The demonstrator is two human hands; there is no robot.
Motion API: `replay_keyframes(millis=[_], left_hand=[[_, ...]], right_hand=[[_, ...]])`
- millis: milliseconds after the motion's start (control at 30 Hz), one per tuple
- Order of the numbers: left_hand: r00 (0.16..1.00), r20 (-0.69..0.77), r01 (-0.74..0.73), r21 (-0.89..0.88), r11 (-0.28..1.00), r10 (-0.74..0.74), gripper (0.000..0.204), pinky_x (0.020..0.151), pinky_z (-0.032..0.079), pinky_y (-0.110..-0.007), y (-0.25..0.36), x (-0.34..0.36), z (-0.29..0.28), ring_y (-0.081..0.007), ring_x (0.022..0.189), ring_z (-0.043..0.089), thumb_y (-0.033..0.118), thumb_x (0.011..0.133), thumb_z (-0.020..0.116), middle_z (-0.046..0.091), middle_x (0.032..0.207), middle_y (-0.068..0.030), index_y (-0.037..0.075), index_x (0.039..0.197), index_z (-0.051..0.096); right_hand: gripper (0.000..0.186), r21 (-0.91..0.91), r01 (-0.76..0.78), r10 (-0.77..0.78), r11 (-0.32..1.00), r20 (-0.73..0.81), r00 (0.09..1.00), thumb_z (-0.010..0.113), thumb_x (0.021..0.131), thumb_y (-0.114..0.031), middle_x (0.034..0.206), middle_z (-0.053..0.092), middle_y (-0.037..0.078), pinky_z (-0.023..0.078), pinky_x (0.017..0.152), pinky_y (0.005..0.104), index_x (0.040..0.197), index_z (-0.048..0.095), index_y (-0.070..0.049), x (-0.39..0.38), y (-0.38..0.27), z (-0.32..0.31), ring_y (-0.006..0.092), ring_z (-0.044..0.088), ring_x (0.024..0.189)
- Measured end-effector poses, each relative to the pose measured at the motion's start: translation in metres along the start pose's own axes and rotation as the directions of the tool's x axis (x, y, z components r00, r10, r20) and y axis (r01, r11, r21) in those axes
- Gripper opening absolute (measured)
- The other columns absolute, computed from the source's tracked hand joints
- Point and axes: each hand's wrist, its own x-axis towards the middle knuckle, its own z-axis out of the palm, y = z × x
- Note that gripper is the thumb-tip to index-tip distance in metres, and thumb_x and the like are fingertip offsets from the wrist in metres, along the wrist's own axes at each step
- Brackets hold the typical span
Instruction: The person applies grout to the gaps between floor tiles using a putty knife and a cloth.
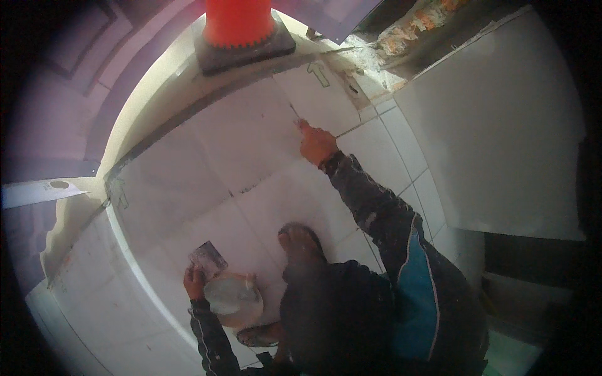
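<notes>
My right hand (318, 143) reaches out over the pale floor tiles, closed on a thin tool (296, 114) whose tip is at a tile joint. The tool is too small to make out its kind. Low on the left, my left hand (195, 282) grips a flat, square, dark plate (210, 257) smeared with pale material, perhaps a wide scraper blade. Right beside that hand stands a round, pale tub (256, 307) with whitish material inside.
An orange cone (238, 22) on a black base stands at the far edge of the tiles. Broken masonry (426, 28) lies at the far right, beside a large grey panel (489, 125). My sandalled foot (300, 243) rests on the tiles near the middle.
</notes>
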Motion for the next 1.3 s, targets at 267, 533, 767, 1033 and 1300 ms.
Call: replay_keyframes(millis=[267,533,767,1033,1300], left_hand=[[0.998,-0.048,-0.029,0.121,0.992,0.035,0.031,0.063,0.046,-0.026,0.008,0.005,0.017,-0.0104,0.071,0.054,0.023,0.09,0.058,0.06,0.082,-0.0018,-0.002,0.109,0.06],[0.999,-0.021,0.033,-0.015,0.999,-0.034,0.019,0.067,0.049,-0.028,0.05,-0.008,0.013,-0.013,0.08,0.057,0.013,0.088,0.058,0.06,0.087,-0.0042,0.0,0.102,0.059],[0.988,0.142,0.045,-0.652,0.757,0.063,0.041,0.073,0.051,-0.033,0.114,-0.017,0.025,-0.0194,0.092,0.059,0.035,0.091,0.054,0.059,0.105,-0.003,0.008,0.122,0.05],[0.963,0.234,0.107,-0.792,0.601,0.136,0.047,0.082,0.051,-0.037,0.182,-0.051,0.05,-0.0223,0.101,0.059,0.014,0.086,0.054,0.057,0.115,-0.0087,0.005,0.13,0.043],[0.927,0.235,-0.008,-0.764,0.645,0.291,0.053,0.095,0.046,-0.037,0.24,-0.077,0.043,-0.0231,0.111,0.056,0.006,0.084,0.052,0.055,0.124,-0.0117,-0.001,0.134,0.037]], right_hand=[[0.038,-0.212,0.081,-0.144,0.974,-0.299,0.943,0.05,0.087,-0.024,0.125,0.052,0.019,0.051,0.079,0.0509,0.124,0.051,-0.016,0.07,-0.01,0.121,0.0322,0.062,0.096],[0.038,0.378,0.362,-0.351,0.852,-0.099,0.931,0.054,0.085,-0.019,0.114,0.06,0.019,0.052,0.07,0.0484,0.121,0.053,-0.005,0.011,-0.074,0.042,0.0267,0.064,0.084],[0.032,0.79,-0.571,-0.137,-0.222,0.555,0.821,0.056,0.088,-0.017,0.088,0.059,0.003,0.05,0.07,0.0343,0.118,0.054,-0.005,-0.037,-0.083,-0.029,0.0212,0.059,0.085],[0.027,0.88,0.371,-0.429,0.298,-0.223,0.875,0.062,0.087,-0.012,0.122,0.057,0.02,0.048,0.092,0.0437,0.113,0.057,-0.004,-0.099,-0.159,-0.05,0.0369,0.055,0.111],[0.04,0.496,0.868,-0.897,-0.002,-0.385,0.218,0.067,0.075,-0.017,0.132,0.051,0.022,0.038,0.103,0.0557,0.114,0.059,-0.014,-0.083,-0.203,-0.084,0.0433,0.049,0.121]])
